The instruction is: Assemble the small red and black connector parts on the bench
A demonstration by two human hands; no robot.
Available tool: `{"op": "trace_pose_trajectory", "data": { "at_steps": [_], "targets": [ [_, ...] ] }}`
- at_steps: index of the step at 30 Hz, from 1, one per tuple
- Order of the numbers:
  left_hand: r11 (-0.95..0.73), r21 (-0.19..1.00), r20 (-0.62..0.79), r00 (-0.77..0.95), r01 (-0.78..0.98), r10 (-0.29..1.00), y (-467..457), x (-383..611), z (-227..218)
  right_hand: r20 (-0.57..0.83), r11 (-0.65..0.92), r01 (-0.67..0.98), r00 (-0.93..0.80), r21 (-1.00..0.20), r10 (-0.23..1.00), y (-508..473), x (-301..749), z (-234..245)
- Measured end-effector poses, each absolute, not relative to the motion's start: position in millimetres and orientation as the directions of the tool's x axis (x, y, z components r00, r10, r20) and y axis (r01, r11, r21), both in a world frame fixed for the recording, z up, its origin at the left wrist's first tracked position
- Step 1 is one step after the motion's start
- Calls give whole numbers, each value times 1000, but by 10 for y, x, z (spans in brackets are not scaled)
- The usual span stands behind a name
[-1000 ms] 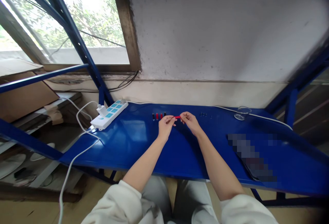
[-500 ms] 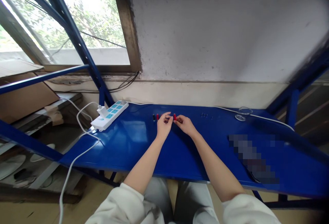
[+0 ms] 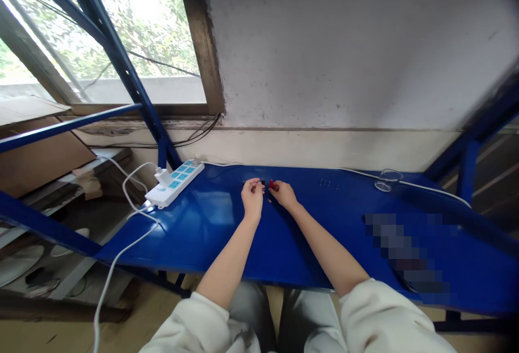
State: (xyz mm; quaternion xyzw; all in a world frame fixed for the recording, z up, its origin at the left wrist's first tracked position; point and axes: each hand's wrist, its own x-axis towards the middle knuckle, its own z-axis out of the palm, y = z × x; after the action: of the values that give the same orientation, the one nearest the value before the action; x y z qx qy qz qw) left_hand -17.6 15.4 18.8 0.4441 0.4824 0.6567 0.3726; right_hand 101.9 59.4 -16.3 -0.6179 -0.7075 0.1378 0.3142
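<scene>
My left hand (image 3: pixel 252 201) is over the back middle of the blue table, thumb and fingers drawn together in a pinch. Whatever lies between its fingertips is too small to make out. Just right of those fingertips is a small black upright piece (image 3: pixel 263 182). My right hand (image 3: pixel 286 196) faces it from the right, its fingers closed on a small red piece (image 3: pixel 271 183). Below the gap between the hands lies a tiny copper-coloured bit (image 3: pixel 270 200). Behind my left hand other small pieces are mostly hidden.
A white power strip (image 3: pixel 176 184) with a plug and cable lies on the left of the blue table (image 3: pixel 194 239). Several tiny clear pieces (image 3: pixel 326 182) lie right of my hands. Farther right are a clear ring-like object (image 3: pixel 383 185) and a pixelated dark item (image 3: pixel 401 255).
My right hand has moved slightly left with the red piece. My left hand's fingers have drawn in, and the black piece and copper-coloured bit now show between the hands.
</scene>
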Motion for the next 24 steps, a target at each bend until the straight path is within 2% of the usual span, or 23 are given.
{"op": "trace_pose_trajectory", "data": {
  "at_steps": [9, 12, 15, 19, 21, 24],
  "targets": [
    [-272, 962, 264, -299, 17, 917, 162, -188, 162, 176, 118, 858, -33, -499, 984, 532, 1001, -69],
    [-317, 931, 348, -176, 183, 921, 120, -157, 140, 155, 75, 855, 6, -513, 988, 441, 1088, -24],
    [-401, 835, 421, 32, 376, 907, 54, -109, 101, 169, 72, 810, 34, -582, 985, 312, 1236, -5],
    [-505, 718, 459, 220, 479, 861, -5, -74, 56, 268, 145, 712, 62, -687, 961, 147, 1417, -24],
    [-536, 687, 477, 252, 491, 842, -14, -74, 46, 330, 200, 689, 60, -696, 942, 97, 1464, -40],
    [-536, 700, 475, 252, 472, 843, -19, -74, 44, 391, 237, 694, 69, -679, 918, 65, 1476, -57]
  ]
}}
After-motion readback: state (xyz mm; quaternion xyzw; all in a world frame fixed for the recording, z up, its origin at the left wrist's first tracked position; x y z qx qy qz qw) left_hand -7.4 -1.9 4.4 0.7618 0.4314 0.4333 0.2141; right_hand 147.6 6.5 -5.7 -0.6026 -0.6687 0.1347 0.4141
